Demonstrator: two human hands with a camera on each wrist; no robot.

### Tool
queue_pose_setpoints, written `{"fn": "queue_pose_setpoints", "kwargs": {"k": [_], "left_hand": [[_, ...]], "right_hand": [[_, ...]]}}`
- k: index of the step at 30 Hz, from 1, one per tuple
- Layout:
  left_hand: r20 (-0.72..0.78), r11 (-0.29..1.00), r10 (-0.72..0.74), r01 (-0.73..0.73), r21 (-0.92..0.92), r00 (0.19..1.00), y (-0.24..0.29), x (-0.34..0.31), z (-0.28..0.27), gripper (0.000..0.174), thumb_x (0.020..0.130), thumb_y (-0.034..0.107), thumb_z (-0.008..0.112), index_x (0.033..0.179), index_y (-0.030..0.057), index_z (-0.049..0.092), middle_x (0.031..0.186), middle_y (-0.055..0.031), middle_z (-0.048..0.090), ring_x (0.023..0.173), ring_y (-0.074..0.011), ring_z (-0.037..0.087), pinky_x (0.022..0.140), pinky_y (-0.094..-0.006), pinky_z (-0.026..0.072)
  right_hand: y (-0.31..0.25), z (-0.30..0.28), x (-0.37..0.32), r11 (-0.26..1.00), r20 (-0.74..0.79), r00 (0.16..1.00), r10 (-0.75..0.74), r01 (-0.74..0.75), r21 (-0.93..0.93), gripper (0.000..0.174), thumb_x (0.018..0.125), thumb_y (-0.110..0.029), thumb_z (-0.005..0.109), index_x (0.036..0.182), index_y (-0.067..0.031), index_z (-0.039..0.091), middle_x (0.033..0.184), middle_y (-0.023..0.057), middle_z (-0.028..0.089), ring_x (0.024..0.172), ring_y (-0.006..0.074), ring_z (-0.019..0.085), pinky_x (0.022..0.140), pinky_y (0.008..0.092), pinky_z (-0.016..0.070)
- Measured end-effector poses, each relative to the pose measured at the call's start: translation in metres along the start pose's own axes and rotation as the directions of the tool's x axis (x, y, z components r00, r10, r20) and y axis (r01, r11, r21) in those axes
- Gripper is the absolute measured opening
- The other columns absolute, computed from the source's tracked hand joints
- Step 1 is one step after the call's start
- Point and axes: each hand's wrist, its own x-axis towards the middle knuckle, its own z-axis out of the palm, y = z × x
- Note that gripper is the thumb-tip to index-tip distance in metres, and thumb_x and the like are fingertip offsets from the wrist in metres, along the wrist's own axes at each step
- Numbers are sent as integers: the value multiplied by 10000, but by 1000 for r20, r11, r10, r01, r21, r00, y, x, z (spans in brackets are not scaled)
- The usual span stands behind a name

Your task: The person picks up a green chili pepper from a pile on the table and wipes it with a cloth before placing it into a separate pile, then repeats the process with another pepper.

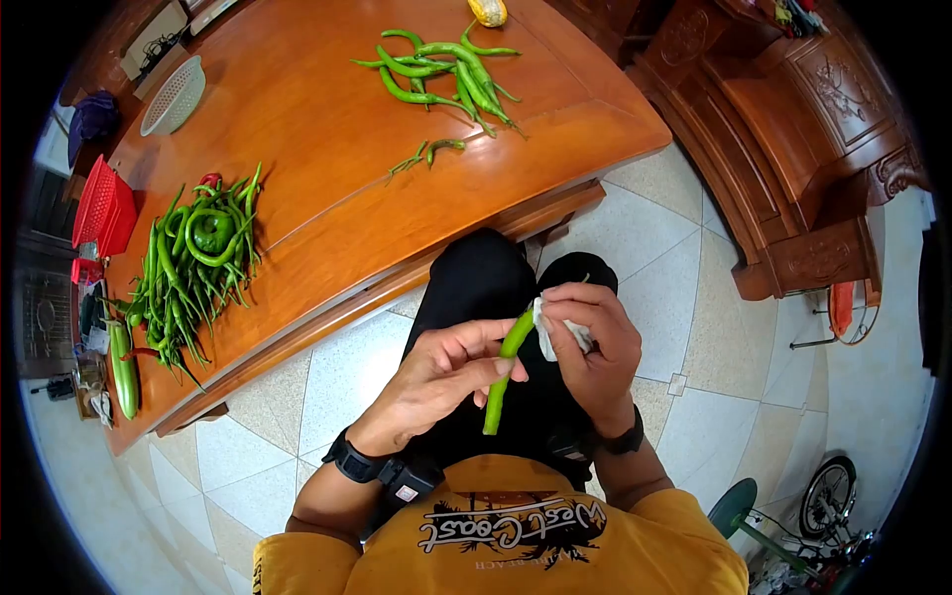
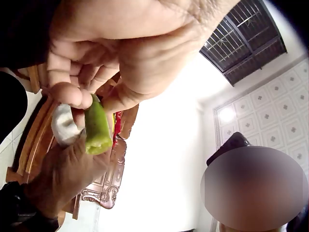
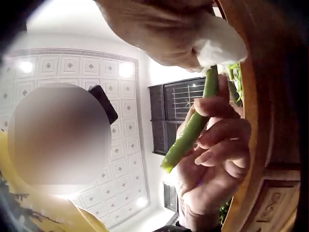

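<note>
Green, smooth-skinned long pepper [image 1: 508, 372], slightly bowed, glossy; free end blunt, showing a paler, moist-looking face in the left wrist view. Other end runs into a crumpled white cloth [image 3: 222, 46]. Position: in the air, off the near edge of the polished reddish-brown wooden worktop [image 1: 327, 129], above a seated person's black trousers.

Left hand [image 1: 446, 369]: grip closed on the pepper, thumb against one side, fingers on the other. Right hand [image 1: 600, 347]: grip pinching the cloth around the pepper's far part; pepper tip partly hidden.

Worktop: orange-brown sheen, a seam running along its length. At its left end, a dense heap of slender green peppers [image 1: 164, 268], a round green pepper [image 1: 210, 233] on top; beside the heap, a long pale-green gourd [image 1: 123, 372] near the worktop's edge. Red plastic basket [image 1: 104, 206] also at that end; pale perforated oval colander [image 1: 174, 96] toward the worktop's far side. Toward its right end, a loose cluster of long green peppers [image 1: 471, 69].

Room: pale diagonal floor tiles [image 1: 337, 367] around the worktop; carved dark-wood seat [image 1: 734, 139] right of it.
</note>
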Motion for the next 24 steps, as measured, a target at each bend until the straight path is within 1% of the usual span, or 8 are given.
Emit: {"fn": "queue_pose_setpoints", "kwargs": {"k": [3, 6, 9, 11, 15, 18, 20, 24], "left_hand": [[-6, 999, -22, 22, 39, 1000, 2, 0, 1, 363, 935, 82, 517, 1284, -20, 519, 922, -87, 673, 685, -53, 542, 591, -185, 443], [21, 999, 13, -14, 42, 1000, 3, -1, 0, 362, 928, 64, 494, 1279, -18, 526, 917, -99, 674, 680, -64, 544, 596, -197, 445], [11, 1000, 28, -28, -4, 1000, 1, -1, 0, 371, 924, 50, 468, 1285, -18, 521, 911, -102, 672, 677, -71, 542, 597, -198, 438], [-2, 1000, 29, -29, 2, 1000, 3, -2, 2, 375, 924, 48, 456, 1288, -20, 518, 901, -101, 669, 675, -76, 541, 598, -201, 435], [42, 1000, 0, -1, 16, 999, 6, -2, 1, 381, 925, 49, 442, 1293, -17, 515, 878, -95, 661, 673, -83, 535, 599, -210, 432], [66, 997, 6, -11, 82, 998, 5, -2, 0, 394, 923, 51, 430, 1303, -10, 511, 870, -92, 657, 669, -87, 531, 600, -218, 434], [62, 998, 7, -11, 69, 998, 5, -2, 0, 385, 928, 53, 464, 1306, -4, 512, 865, -89, 656, 651, -82, 523, 586, -214, 433], [49, 999, -25, 26, -20, 998, 1, -1, 0, 384, 925, 59, 553, 1303, -1, 515, 869, -80, 654, 604, -73, 511, 551, -201, 431]], "right_hand": [[-3, 0, 1, 1000, 7, 1000, 1, -1, -6, 163, 779, 62, 660, 929, -2, 645, 985, 123, 635, 825, 212, 643, 700, 276, 531], [-5, 4, -1, 999, 80, 997, -23, 19, 46, 153, 780, 57, 663, 921, 0, 648, 982, 117, 637, 830, 209, 643, 710, 275, 528], [-7, 7, -6, 992, 125, 992, -13, -3, 125, 138, 777, 55, 665, 904, 5, 651, 975, 107, 639, 835, 210, 644, 718, 281, 524], [-6, 8, -8, 988, 143, 990, -21, -1, 154, 140, 775, 58, 664, 904, 5, 652, 969, 106, 639, 831, 205, 643, 720, 279, 524], [-6, 2, -1, 998, 87, 996, -22, 17, 62, 153, 768, 64, 669, 907, 2, 656, 969, 109, 637, 834, 203, 640, 707, 276, 526], [-4, 0, 0, 999, 31, 999, -13, 12, 30, 162, 761, 69, 674, 906, -2, 657, 967, 111, 637, 838, 209, 638, 693, 278, 524], [-5, 1, 1, 1000, 20, 999, -27, 27, 1, 169, 757, 73, 676, 906, -5, 658, 966, 112, 637, 841, 213, 637, 686, 278, 524], [-3, 2, -1, 999, 53, 999, -15, 13, 38, 162, 759, 67, 676, 901, -9, 660, 967, 113, 642, 835, 202, 641, 685, 271, 524]]}}
